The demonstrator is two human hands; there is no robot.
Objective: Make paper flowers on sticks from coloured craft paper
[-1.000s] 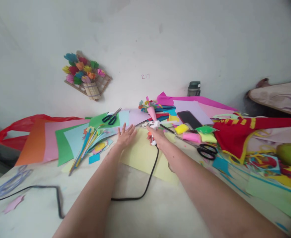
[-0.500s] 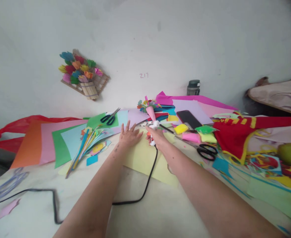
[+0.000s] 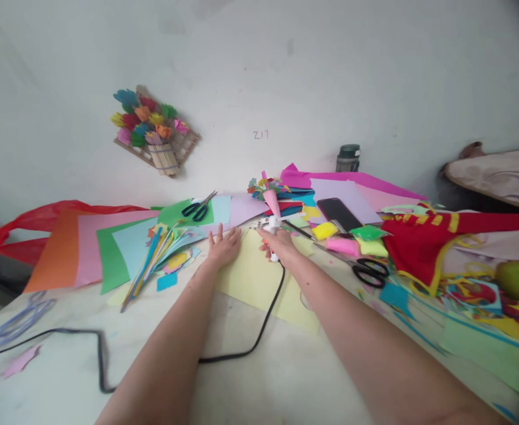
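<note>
A white hot glue gun (image 3: 270,225) with a black cord is in the grip of my right hand (image 3: 281,242), its nozzle pointing left. The gun is over the far part of a pale yellow paper sheet (image 3: 246,283). My left hand (image 3: 224,245) lies with fingers spread at the sheet's left far edge, a short way left of the nozzle. Just beyond the gun lies a pink paper cone (image 3: 271,202) topped with small colourful paper pieces. My fingers partly hide the gun's handle.
Black-handled scissors lie at right (image 3: 370,271) and another pair at back left (image 3: 199,208). A phone (image 3: 337,212), clay packets (image 3: 342,246) and red fabric (image 3: 414,248) are on the right. Paper strips (image 3: 147,265) lie left; the black cord (image 3: 237,357) crosses the table.
My left hand has shifted slightly left, away from the glue gun's nozzle, still spread. My right hand keeps the glue gun in nearly the same place. The whole view has shifted slightly.
</note>
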